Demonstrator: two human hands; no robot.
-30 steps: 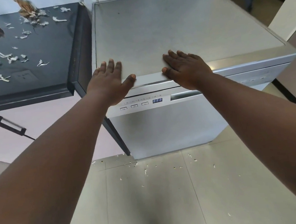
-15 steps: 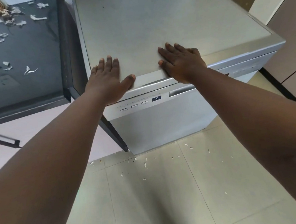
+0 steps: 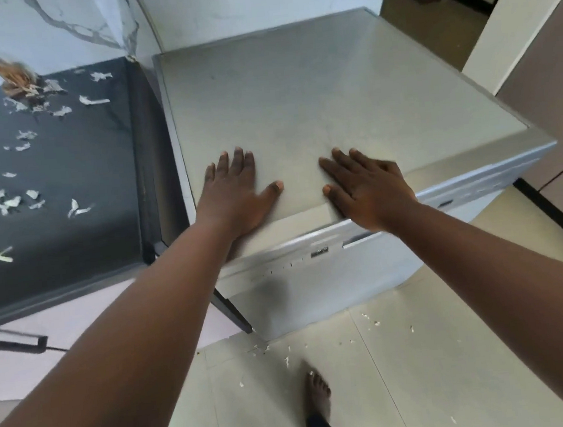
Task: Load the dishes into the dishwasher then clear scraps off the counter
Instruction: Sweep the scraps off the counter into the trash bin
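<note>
Head view looked down on a silver dishwasher [image 3: 329, 81] that filled the centre and upper right of the frame, its door closed and its flat top bare. Both hands lay palm-down on the near part of that top, fingers straight and grasping nothing. The left hand [image 3: 233, 192] rested just left of centre, fingers together and pointing away, thumb spread toward the middle. The right hand [image 3: 368, 187] rested just right of centre, near the front edge, fingers angled toward the upper left and thumb lying along the top; the two thumbs were near each other but apart. Below the hands, the control strip [image 3: 318, 252] ran along the front of the machine, blurred, with a small display that could not be read.

At the left of the frame sat a dark counter [image 3: 69, 233], just beside the dishwasher's side. Pale scraps [image 3: 76, 208] were scattered across it, and a brown, dry-looking clump [image 3: 18, 78] lay at its far edge in the upper left, against a white marbled wall [image 3: 59, 24]. Beneath the counter, a pale cabinet front carried a black handle [image 3: 14, 342].

Across the lower frame ran a beige tiled floor [image 3: 426, 371], with a few small pale bits [image 3: 287, 360] near the base of the dishwasher. A bare foot [image 3: 318, 394] stood on the tiles at bottom centre.
</note>
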